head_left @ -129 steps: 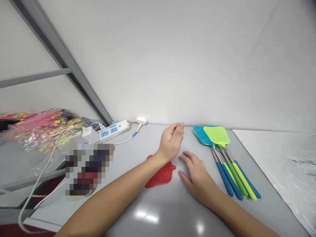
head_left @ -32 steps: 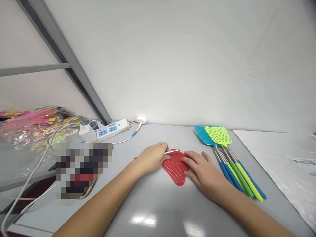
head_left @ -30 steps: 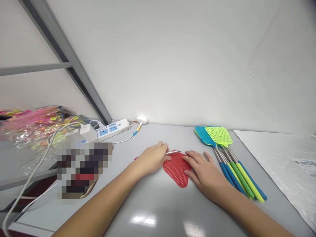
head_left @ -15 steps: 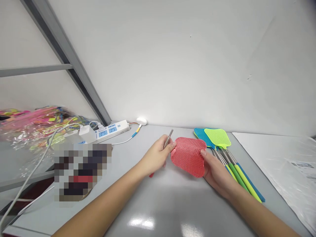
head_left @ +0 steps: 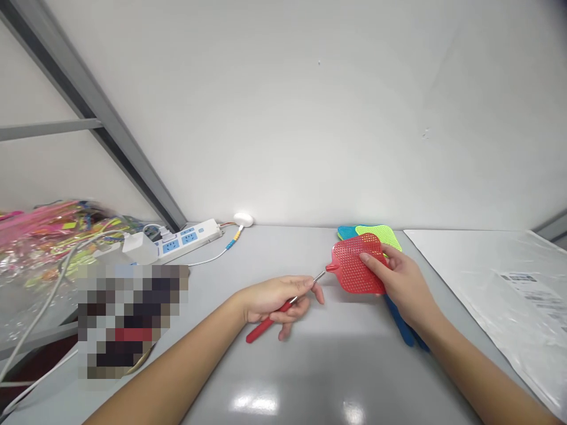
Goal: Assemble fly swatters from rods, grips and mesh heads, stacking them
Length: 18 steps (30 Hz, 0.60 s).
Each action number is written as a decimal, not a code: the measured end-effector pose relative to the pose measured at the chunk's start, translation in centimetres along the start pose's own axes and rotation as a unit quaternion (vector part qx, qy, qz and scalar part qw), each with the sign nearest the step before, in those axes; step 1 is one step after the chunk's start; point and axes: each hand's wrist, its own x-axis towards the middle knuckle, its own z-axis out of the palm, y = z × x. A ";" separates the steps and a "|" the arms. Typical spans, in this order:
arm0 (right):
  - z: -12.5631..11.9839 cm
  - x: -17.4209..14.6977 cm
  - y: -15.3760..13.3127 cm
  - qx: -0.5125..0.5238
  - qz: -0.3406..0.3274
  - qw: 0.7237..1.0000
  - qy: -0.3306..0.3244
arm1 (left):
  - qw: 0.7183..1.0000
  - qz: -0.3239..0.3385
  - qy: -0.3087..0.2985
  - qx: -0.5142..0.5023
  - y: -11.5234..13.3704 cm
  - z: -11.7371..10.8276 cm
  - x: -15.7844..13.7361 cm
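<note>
My left hand (head_left: pixel 279 298) is closed round a red swatter handle (head_left: pixel 257 333) with a thin metal rod (head_left: pixel 319 276) reaching out past the fingers. In my right hand (head_left: pixel 407 286) is a red perforated fly swatter head (head_left: pixel 354 268), pinched at its right side between thumb and fingers. The rod's tip is at the head's short neck (head_left: pixel 331 268); I cannot tell whether it has entered. Behind my right hand lie swatters with a yellow-green head (head_left: pixel 380 234) and a blue head (head_left: pixel 346 232). Blue handles (head_left: pixel 398 321) show below the hand, which hides the rest.
On the left, a white power strip (head_left: pixel 188 239) with plugs and cables lies near a blurred-out item (head_left: pixel 133 321). Colourful plastic-wrapped goods (head_left: pixel 53 236) sit by a metal frame (head_left: pixel 128 150). A white plastic packet (head_left: pixel 487 283) covers the table's right side.
The red swatter head has turned so its neck points left, and it has moved right. My left hand has lowered and tilted the handle, bringing the rod tip to the neck.
</note>
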 end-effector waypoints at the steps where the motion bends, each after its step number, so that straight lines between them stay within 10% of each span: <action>1: -0.2 0.1 -0.1 -0.017 -0.001 1.000 -0.007 | 1.000 -0.005 -0.006 0.006 0.1 0.0 0.0; 18: -0.9 0.7 0.2 -0.017 0.011 0.996 -0.084 | 0.997 -0.031 -0.042 0.052 0.2 0.2 0.0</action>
